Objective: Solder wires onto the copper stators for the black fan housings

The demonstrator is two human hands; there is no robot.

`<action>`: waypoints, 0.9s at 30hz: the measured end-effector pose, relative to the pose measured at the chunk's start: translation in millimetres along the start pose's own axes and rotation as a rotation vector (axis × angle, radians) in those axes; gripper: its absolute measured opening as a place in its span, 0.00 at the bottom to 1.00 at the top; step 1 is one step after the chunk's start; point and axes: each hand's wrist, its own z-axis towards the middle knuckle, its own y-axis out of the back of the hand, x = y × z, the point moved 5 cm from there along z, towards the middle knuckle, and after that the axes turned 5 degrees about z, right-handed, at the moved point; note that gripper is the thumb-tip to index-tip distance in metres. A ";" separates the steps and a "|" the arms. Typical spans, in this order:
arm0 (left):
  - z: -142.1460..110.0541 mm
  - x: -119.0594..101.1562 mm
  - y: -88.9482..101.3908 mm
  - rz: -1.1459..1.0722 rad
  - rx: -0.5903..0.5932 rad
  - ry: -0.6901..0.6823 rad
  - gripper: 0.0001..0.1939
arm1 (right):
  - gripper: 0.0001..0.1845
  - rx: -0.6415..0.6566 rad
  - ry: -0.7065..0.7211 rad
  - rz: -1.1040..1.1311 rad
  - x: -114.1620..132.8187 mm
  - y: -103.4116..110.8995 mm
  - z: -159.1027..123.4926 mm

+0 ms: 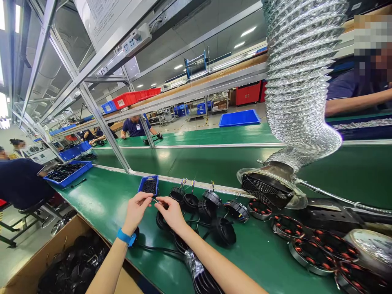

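My left hand (137,210), with a blue band on the wrist, is closed in a pinch. Close beside it, my right hand (172,213) pinches too, and a thin wire (155,200) shows between the fingertips. Just beyond the hands stands a small blue bin (149,185) of small black pieces. Right of them lie several round black motor covers (211,198) with short coloured wires sticking up. Below my right forearm runs a bundle of black cables (203,277), wrapped in clear plastic. The forearm hides part of the black parts.
Several ring-shaped motor stators (310,255) with red-orange windings lie at the right. Above them hangs a silver duct (298,73) ending in a grilled fan (266,190). A blue tray (69,173) of black parts and a cardboard box (27,265) are at left. Co-workers sit farther off.
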 end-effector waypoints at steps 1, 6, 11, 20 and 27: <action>0.4 2.8 1.2 -0.015 -0.008 0.019 0.13 | 0.14 0.003 -0.018 0.001 -2.1 -0.4 0.1; 0.8 6.6 2.4 -0.035 0.002 0.038 0.23 | 0.20 0.036 -0.027 0.008 -4.0 -0.4 1.1; -0.5 -4.0 -1.8 0.053 0.073 0.021 0.27 | 0.22 0.110 0.033 -0.055 -0.5 -2.4 -0.8; -2.4 -10.7 -12.0 0.093 0.096 0.039 0.25 | 0.26 0.157 0.051 -0.099 5.0 -3.6 -3.3; 0.2 2.9 -13.6 -0.093 0.031 0.082 0.25 | 0.27 0.163 0.054 -0.100 11.9 -4.5 -4.3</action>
